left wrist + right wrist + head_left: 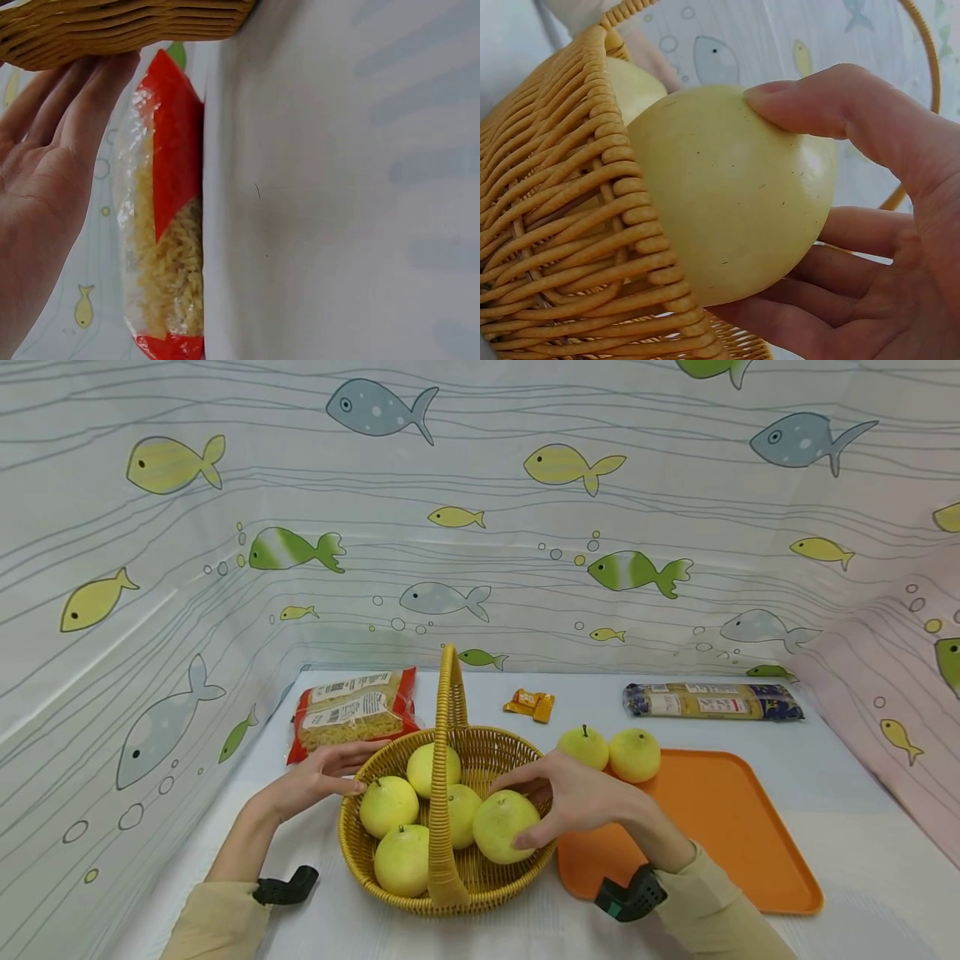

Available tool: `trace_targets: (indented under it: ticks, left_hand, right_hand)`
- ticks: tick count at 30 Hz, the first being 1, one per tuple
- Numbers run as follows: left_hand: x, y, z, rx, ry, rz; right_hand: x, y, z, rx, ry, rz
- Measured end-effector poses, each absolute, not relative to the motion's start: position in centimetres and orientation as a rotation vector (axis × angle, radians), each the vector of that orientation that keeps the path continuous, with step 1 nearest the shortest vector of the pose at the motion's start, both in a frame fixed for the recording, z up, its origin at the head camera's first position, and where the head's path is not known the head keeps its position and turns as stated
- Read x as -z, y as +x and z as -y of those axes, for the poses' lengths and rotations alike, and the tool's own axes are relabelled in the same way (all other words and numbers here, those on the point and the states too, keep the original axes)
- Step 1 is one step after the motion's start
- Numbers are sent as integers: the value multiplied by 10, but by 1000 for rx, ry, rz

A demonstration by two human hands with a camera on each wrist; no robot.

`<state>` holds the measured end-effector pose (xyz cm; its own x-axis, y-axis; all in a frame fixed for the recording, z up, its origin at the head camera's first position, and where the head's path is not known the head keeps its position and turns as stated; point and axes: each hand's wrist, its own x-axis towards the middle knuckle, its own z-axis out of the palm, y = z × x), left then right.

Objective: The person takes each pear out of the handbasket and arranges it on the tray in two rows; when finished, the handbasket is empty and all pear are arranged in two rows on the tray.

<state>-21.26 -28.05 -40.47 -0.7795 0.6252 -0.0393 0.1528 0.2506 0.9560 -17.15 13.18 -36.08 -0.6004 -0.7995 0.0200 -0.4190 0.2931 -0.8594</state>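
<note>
A golden wicker basket [441,906] with a tall arched handle holds several round yellow-green pears [388,807]. My right hand [581,793] grips one pear [731,195] at the basket's right side, thumb on one side and fingers around the other. That pear shows just above the rim in the right wrist view. My left hand [318,781] rests against the basket's left side, its thumb near the rim. In the left wrist view the fingers [90,97] of that hand lie nearly straight against the wicker. Two more pears [634,755] sit by the tray's far left corner.
An orange tray [720,827] lies right of the basket, partly under my right forearm. Behind stand a red pasta bag [352,714] at left, small orange packets [530,703] in the middle and a long noodle packet [712,702] at right. A fish-print sheet lines the walls.
</note>
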Motion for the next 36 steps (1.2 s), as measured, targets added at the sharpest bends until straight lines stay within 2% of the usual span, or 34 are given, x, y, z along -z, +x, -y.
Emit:
trace_targets:
  ticks: [25, 36]
  left_hand:
    - [404, -213, 280, -1554, 719, -2091]
    - [405, -212, 280, -1555, 721, -2099]
  right_hand:
    - [348, -176, -151, 1404, -1093, -2227]
    - [335, -176, -168, 1488, -983, -2331]
